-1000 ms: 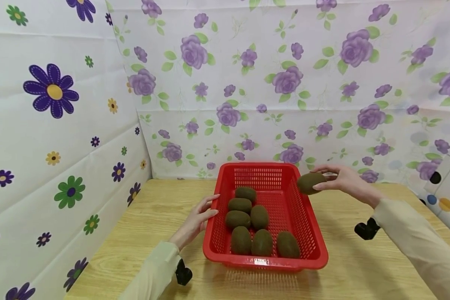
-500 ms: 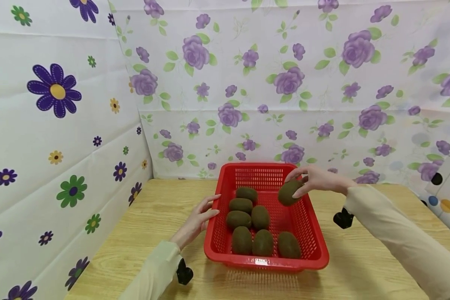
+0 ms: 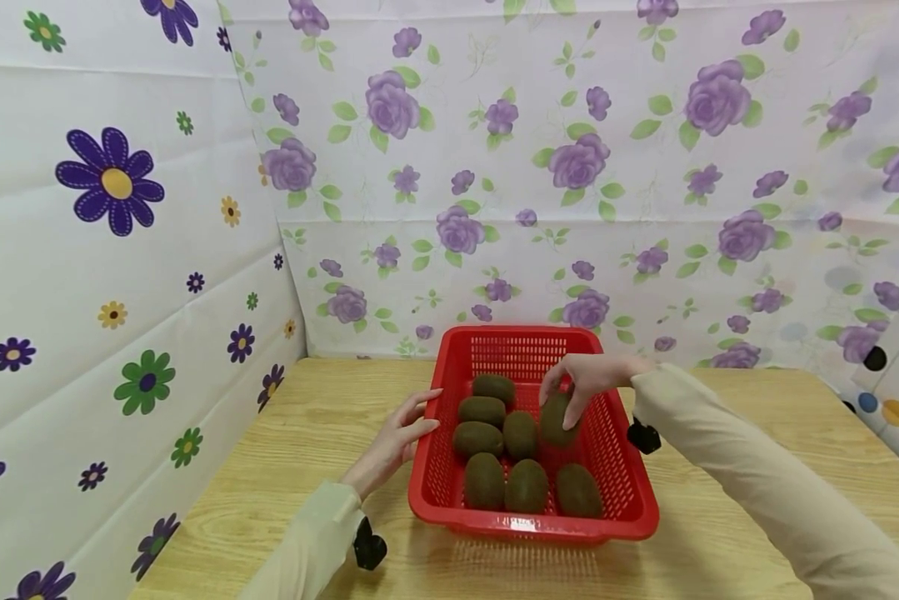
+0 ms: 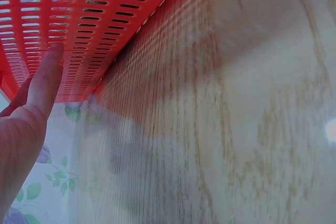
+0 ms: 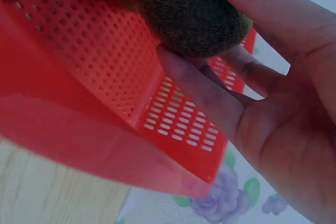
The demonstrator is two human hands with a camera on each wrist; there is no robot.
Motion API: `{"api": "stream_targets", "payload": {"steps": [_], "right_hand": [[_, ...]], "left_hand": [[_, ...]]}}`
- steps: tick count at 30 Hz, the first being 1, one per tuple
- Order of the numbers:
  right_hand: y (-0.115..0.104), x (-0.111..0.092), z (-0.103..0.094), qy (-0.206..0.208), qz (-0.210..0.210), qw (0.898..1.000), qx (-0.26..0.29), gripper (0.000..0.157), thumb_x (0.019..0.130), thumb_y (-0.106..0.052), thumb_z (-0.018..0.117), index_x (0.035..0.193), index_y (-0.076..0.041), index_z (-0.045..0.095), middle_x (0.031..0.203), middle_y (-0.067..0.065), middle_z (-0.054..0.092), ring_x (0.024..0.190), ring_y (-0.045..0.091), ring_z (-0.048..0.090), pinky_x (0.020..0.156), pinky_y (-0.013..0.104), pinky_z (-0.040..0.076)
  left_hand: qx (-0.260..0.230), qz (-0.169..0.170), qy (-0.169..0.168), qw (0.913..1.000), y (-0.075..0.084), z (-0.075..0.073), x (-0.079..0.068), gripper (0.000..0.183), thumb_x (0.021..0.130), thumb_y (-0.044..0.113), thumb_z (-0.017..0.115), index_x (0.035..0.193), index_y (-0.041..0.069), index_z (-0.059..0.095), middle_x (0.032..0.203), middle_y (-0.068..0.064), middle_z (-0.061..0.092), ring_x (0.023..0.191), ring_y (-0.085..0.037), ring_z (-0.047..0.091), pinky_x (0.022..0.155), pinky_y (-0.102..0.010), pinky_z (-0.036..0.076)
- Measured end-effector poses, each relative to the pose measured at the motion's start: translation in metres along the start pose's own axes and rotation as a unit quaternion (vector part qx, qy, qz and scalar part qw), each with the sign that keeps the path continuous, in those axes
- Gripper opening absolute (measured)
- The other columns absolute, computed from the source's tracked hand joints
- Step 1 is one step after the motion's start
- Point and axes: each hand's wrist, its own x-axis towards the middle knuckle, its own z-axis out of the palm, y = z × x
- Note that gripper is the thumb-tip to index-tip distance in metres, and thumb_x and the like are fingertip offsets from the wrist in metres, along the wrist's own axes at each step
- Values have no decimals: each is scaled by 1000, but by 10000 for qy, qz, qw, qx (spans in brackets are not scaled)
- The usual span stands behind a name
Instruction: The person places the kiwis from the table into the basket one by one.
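Observation:
My right hand (image 3: 586,382) pinches a brown, fuzzy kiwi (image 3: 557,422) between thumb and fingers, inside the red plastic basket (image 3: 524,527). Up close in the right wrist view, the kiwi (image 5: 189,14) hangs from the fingertips, over the basket's perforated floor. Several more kiwis lie in the basket; the nearest one (image 3: 520,435) is just left of the held fruit. My left hand (image 3: 392,437) rests against the basket's left side, fingertips at the rim. In the left wrist view a straight finger (image 4: 44,80) touches the slotted wall.
The basket stands on a light wood-grain table (image 3: 344,392). Behind it hangs a white cloth with purple roses (image 3: 456,229), and a daisy-patterned cloth (image 3: 149,283) closes the left side. A dotted cloth (image 3: 895,383) shows at the right edge.
My right hand has carried the kiwi left from beyond the basket's right rim, down into it beside the others, tilting it upright. The left hand has stayed at the basket's side.

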Motion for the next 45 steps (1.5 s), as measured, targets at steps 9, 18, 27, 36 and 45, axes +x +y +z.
{"api": "stream_targets", "payload": {"steps": [9, 18, 27, 36, 45], "right_hand": [[-1, 10, 7, -429, 387, 9975, -402, 34, 68, -7, 79, 99, -9, 65, 100, -2, 60, 92, 16, 53, 74, 29, 48], [0, 19, 9, -524, 397, 9934, -943, 33, 68, -9, 79, 98, -8, 65, 95, -2, 58, 88, 21, 52, 69, 26, 47], [-1, 26, 14, -684, 636, 9897, -1081, 34, 67, -5, 79, 97, -7, 64, 97, -1, 56, 92, 16, 51, 74, 25, 46], [0, 34, 19, -784, 957, 9871, -1012, 34, 65, -1, 79, 95, -6, 63, 96, 0, 57, 87, 12, 52, 69, 24, 47], [2, 37, 23, -897, 755, 9887, -934, 30, 68, 2, 77, 94, -5, 62, 93, 2, 57, 85, 16, 51, 65, 24, 46]], "left_hand": [[-161, 71, 111, 9998, -18, -9, 9, 49, 93, 5, 46, 140, 9, 31, 136, -24, 29, 115, -44, 38, 79, -48, 46], [-141, 210, 114, 9996, -19, -9, 9, 47, 93, 4, 47, 138, 9, 34, 134, -26, 31, 113, -45, 40, 77, -48, 47], [-179, 156, 198, 9995, -19, -8, 9, 48, 92, 5, 49, 138, 10, 35, 133, -23, 34, 113, -44, 41, 77, -48, 47], [-165, 153, 167, 9996, -19, -8, 9, 48, 92, 5, 49, 138, 10, 35, 133, -22, 34, 112, -43, 42, 76, -47, 48], [-209, 174, 187, 9995, -22, -9, 10, 48, 92, 5, 48, 138, 10, 35, 133, -23, 34, 113, -44, 40, 77, -47, 48]]}}
